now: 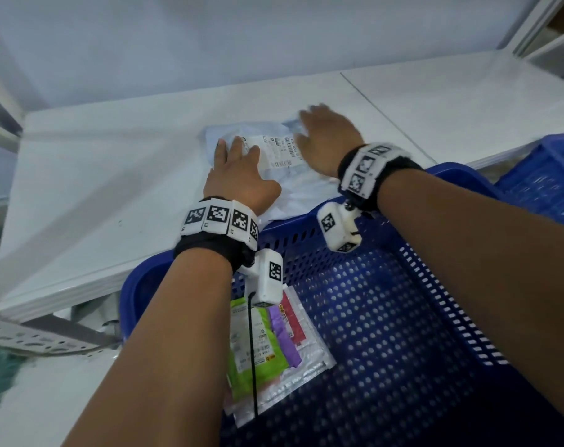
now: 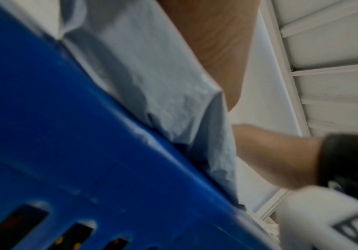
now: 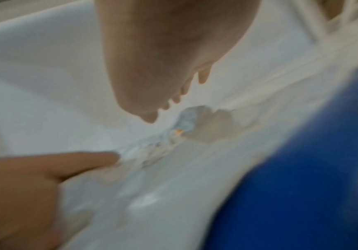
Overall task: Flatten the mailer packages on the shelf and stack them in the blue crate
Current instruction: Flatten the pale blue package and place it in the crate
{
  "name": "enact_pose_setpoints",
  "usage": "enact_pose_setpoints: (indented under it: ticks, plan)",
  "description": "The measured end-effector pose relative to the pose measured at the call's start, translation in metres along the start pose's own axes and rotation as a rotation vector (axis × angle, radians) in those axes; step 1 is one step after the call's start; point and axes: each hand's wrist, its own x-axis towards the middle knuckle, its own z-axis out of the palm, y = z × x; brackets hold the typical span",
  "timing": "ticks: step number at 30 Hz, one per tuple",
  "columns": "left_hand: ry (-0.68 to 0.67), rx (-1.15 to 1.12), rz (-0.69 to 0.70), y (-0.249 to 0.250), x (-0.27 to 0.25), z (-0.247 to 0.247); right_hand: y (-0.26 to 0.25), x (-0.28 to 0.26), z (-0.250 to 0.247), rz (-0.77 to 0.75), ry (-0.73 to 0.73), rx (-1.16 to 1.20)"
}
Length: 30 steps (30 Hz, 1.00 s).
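A pale blue-white mailer (image 1: 284,169) with a printed label lies on the white shelf (image 1: 97,175), its near corner hanging over the blue crate's rim (image 1: 309,217). My left hand (image 1: 238,175) presses flat on the mailer's left half, fingers straight. My right hand (image 1: 329,137) lies flat on its far right part, blurred. In the left wrist view the mailer (image 2: 152,76) drapes over the crate edge (image 2: 56,135). The right wrist view shows the mailer (image 3: 152,186) and my right hand (image 3: 169,55), both blurred. Several flattened mailers, green, purple, pink and silver (image 1: 264,346), lie in the crate.
A second blue crate (image 1: 545,175) stands at the right, beside the shelf's front edge. A white wall backs the shelf. A perforated metal bracket (image 1: 42,340) runs under the shelf's front left corner.
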Motion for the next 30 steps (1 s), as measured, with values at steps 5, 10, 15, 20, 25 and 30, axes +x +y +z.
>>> enact_pose_setpoints:
  ticks: [5, 10, 15, 20, 25, 30]
  plan:
    - [0.003, 0.048, 0.07, -0.005, 0.008, 0.002, -0.07, 0.023, 0.003, -0.239, -0.285, 0.261]
    - [-0.014, 0.003, 0.01, -0.001, 0.002, 0.0, -0.032, 0.036, 0.029, -0.044, -0.289, 0.244]
    - [-0.029, 0.001, 0.014, 0.003, 0.004, 0.0, 0.012, 0.046, 0.044, 0.134, -0.302, 0.063]
    - [-0.024, -0.018, -0.001, 0.001, 0.001, 0.003, 0.05, 0.028, 0.032, 0.329, -0.241, 0.075]
    - [-0.01, -0.009, 0.0, 0.005, -0.001, 0.002, -0.002, -0.012, 0.015, -0.031, -0.077, 0.068]
    - [0.014, -0.001, -0.024, 0.004, -0.004, 0.001, -0.039, -0.052, 0.04, -0.036, -0.162, 0.2]
